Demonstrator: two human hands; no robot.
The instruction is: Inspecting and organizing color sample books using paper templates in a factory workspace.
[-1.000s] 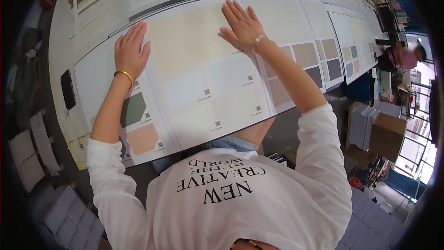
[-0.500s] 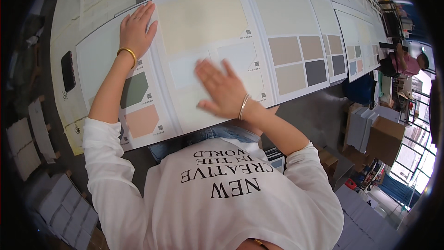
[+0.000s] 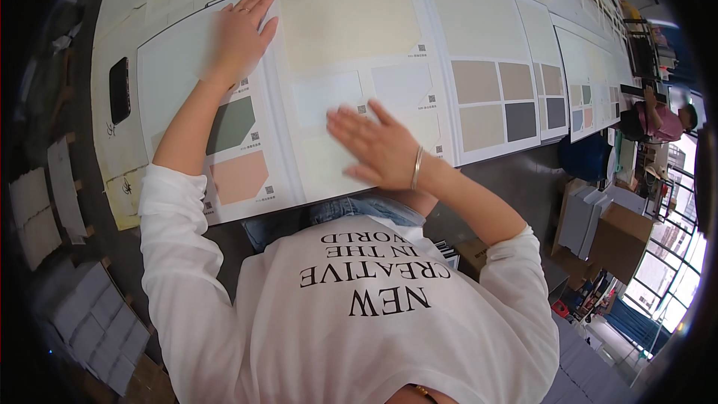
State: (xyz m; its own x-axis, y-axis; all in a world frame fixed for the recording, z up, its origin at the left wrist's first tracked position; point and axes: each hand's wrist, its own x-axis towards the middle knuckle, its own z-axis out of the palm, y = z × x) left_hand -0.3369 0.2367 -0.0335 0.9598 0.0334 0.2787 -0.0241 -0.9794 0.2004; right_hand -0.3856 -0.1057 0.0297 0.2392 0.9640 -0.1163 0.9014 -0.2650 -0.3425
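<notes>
White card with soft colours on it: a big colour book (image 3: pixel 439 75), spread open along the table (image 3: pixel 116 157), with the near edge close to the lap. On the far end of the left page (image 3: pixel 173 60), next to the fold, the left hand (image 3: pixel 241 39), in the same place as a second ago. Palm down, fingers narrow and side by side, thumb a little way out, nothing seen in the grip. Up by the right edge of the big cream patch (image 3: pixel 348 22) a second ago, but now down over the near part of the middle page (image 3: pixel 366 84): the right hand (image 3: pixel 374 146). Palm down too, fingers close together, thumb apart, nothing seen in the grip. Just by the near edge of the left pale blue patch (image 3: pixel 321 99) with the fingertips. Blurry there, so can't tell if touching or just above. Looks, as a guess, like smoothing, gone from the far half to the near half, with the left hand for holding still. Not under either hand now: the big cream patch, the green patch (image 3: pixel 233 123) and the pink patch (image 3: pixel 239 177).
</notes>
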